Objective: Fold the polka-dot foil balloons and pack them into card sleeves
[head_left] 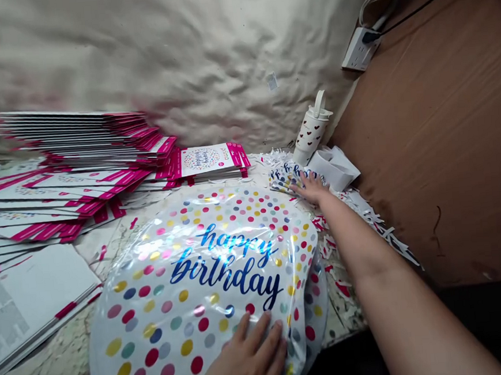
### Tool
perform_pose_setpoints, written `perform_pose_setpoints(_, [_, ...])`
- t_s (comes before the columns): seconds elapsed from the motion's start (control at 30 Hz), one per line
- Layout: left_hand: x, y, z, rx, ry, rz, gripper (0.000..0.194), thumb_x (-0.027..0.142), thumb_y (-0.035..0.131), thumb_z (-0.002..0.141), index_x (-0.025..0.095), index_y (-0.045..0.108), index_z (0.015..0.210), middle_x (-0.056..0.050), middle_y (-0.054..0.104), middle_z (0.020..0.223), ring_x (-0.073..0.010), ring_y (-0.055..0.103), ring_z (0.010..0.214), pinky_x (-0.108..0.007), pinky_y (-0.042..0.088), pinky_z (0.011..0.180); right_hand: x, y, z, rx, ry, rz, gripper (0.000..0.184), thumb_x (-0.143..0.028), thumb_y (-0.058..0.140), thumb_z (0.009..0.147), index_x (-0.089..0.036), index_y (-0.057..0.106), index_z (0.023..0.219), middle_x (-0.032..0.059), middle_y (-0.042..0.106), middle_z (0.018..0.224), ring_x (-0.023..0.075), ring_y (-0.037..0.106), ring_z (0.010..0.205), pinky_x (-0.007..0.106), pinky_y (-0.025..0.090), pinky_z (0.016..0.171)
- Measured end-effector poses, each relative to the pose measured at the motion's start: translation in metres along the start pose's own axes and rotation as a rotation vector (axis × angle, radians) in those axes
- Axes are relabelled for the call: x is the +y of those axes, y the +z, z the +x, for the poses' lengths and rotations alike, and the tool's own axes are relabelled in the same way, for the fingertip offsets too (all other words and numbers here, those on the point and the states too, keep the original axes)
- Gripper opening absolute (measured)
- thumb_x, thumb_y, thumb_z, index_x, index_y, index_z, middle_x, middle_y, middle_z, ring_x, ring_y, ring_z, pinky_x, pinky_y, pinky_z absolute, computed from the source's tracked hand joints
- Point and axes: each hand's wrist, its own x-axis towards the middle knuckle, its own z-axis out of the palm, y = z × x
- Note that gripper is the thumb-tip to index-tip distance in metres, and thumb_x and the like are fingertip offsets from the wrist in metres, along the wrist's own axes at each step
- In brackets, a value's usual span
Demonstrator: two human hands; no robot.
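A round, flat foil balloon [173, 309] with coloured dots and blue "happy birthday" lettering lies across the front of the table, with more alike sheets showing under its right edge. My left hand [250, 355] rests flat on its lower part, fingers spread. Farther back on the right, my right hand [312, 188] is laid over a small folded foil balloon [284, 176] with dots and blue letters. Its fingers are stretched out and apart, touching the top of the folded foil.
Piles of pink-and-white printed card sleeves [112, 140] stand at the left, a smaller stack [209, 160] beside them. A heart-patterned white tumbler [313, 130] and a curled white strip [335, 166] stand behind my right hand. Paper scraps [379, 223] litter the right edge; a power strip [360, 49] hangs above.
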Motion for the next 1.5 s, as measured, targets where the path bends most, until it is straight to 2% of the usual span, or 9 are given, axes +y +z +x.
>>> perform_pose_setpoints(0.13, [0.016, -0.015, -0.004, 0.003, 0.008, -0.080, 0.033, 0.017, 0.043, 0.083, 0.009, 0.056, 0.113, -0.017, 0.062, 0.112, -0.0302, 0.058, 0.099, -0.040, 0.049, 0.078, -0.029, -0.035, -0.056, -0.013, -0.297, 0.123, 0.064, -0.045, 0.045, 0.085, -0.016, 0.027, 0.140, 0.0142, 0.019, 0.148, 0.0256, 0.019, 0.135, 0.045, 0.019, 0.107])
perform_pose_setpoints(0.27, [0.008, -0.037, -0.002, -0.135, -0.327, -0.434, 0.019, 0.016, 0.043, 0.080, 0.017, 0.059, 0.091, -0.007, 0.067, 0.091, -0.0203, 0.061, 0.082, -0.029, 0.049, 0.070, -0.052, -0.050, -0.161, -0.899, -0.832, 0.254, 0.066, -0.053, 0.065, 0.067, -0.028, 0.050, 0.126, 0.0014, 0.057, 0.124, 0.0202, 0.055, 0.108, 0.027, 0.042, 0.092])
perform_pose_setpoints(0.33, [-0.006, -0.055, 0.000, -0.193, -0.586, -0.604, 0.017, 0.019, 0.037, 0.083, 0.020, 0.054, 0.088, -0.003, 0.065, 0.085, -0.0161, 0.060, 0.075, -0.025, 0.047, 0.066, -0.051, -0.046, -0.201, -1.016, -0.894, 0.189, 0.078, -0.048, 0.075, 0.056, -0.026, 0.050, 0.127, 0.0028, 0.061, 0.118, 0.0227, 0.058, 0.102, 0.028, 0.045, 0.086])
perform_pose_setpoints(0.5, [-0.016, -0.084, -0.009, -0.275, -0.663, -0.586, 0.025, 0.020, 0.042, 0.079, 0.021, 0.047, 0.103, -0.004, 0.063, 0.094, -0.0183, 0.059, 0.082, -0.027, 0.045, 0.069, -0.021, -0.019, -0.223, -0.572, -0.793, 0.091, 0.053, -0.005, 0.053, 0.063, -0.022, 0.061, 0.112, 0.0062, 0.064, 0.113, 0.0223, 0.057, 0.103, 0.033, 0.042, 0.090])
perform_pose_setpoints(0.67, [-0.003, -0.096, -0.062, -0.446, -0.618, -0.405, 0.025, 0.011, 0.046, 0.072, 0.019, 0.062, 0.091, -0.007, 0.065, 0.098, -0.0228, 0.061, 0.089, -0.031, 0.046, 0.078, 0.011, 0.002, -0.207, -0.488, -0.698, 0.286, 0.052, -0.001, 0.042, 0.058, -0.023, 0.068, 0.097, 0.0030, 0.063, 0.115, 0.0221, 0.054, 0.110, 0.038, 0.039, 0.096])
perform_pose_setpoints(0.83, [-0.049, -0.122, -0.130, -0.098, -0.804, -0.538, 0.048, 0.034, 0.054, 0.079, 0.022, 0.047, 0.124, -0.004, 0.058, 0.121, -0.0223, 0.056, 0.104, -0.028, 0.047, 0.082, 0.018, 0.010, -0.189, -0.493, -0.343, 0.605, 0.021, -0.021, 0.047, 0.074, -0.016, 0.067, 0.081, 0.0028, 0.068, 0.077, 0.0193, 0.062, 0.072, 0.029, 0.048, 0.065])
perform_pose_setpoints(1.07, [-0.091, -0.075, -0.153, 0.057, -0.949, -0.685, 0.033, 0.044, 0.041, 0.083, 0.020, 0.060, 0.092, -0.005, 0.064, 0.095, -0.0212, 0.058, 0.088, -0.031, 0.045, 0.081, 0.020, -0.001, -0.160, -0.778, -0.197, 0.752, 0.027, -0.037, 0.067, 0.065, -0.013, 0.066, 0.077, 0.0015, 0.064, 0.070, 0.0158, 0.057, 0.064, 0.025, 0.044, 0.058])
perform_pose_setpoints(1.3, [-0.119, -0.069, -0.127, 0.089, -1.421, -0.307, 0.038, 0.050, 0.034, 0.084, 0.019, 0.056, 0.087, -0.004, 0.063, 0.075, -0.0231, 0.059, 0.071, -0.032, 0.046, 0.063, 0.006, 0.005, -0.130, -0.540, -0.001, 0.637, 0.047, -0.060, 0.055, 0.068, -0.015, 0.060, 0.076, 0.0008, 0.060, 0.063, 0.0139, 0.053, 0.056, 0.025, 0.042, 0.051])
perform_pose_setpoints(1.5, [-0.080, -0.049, -0.094, 0.065, -0.807, 0.051, 0.052, 0.042, 0.026, 0.091, 0.012, 0.045, 0.129, -0.014, 0.041, 0.138, -0.0267, 0.037, 0.127, -0.042, 0.030, 0.102, -0.006, 0.011, -0.105, -0.397, 0.055, 0.384, 0.046, -0.061, 0.058, 0.065, -0.016, 0.060, 0.072, 0.0023, 0.059, 0.063, 0.0155, 0.053, 0.056, 0.025, 0.039, 0.049])
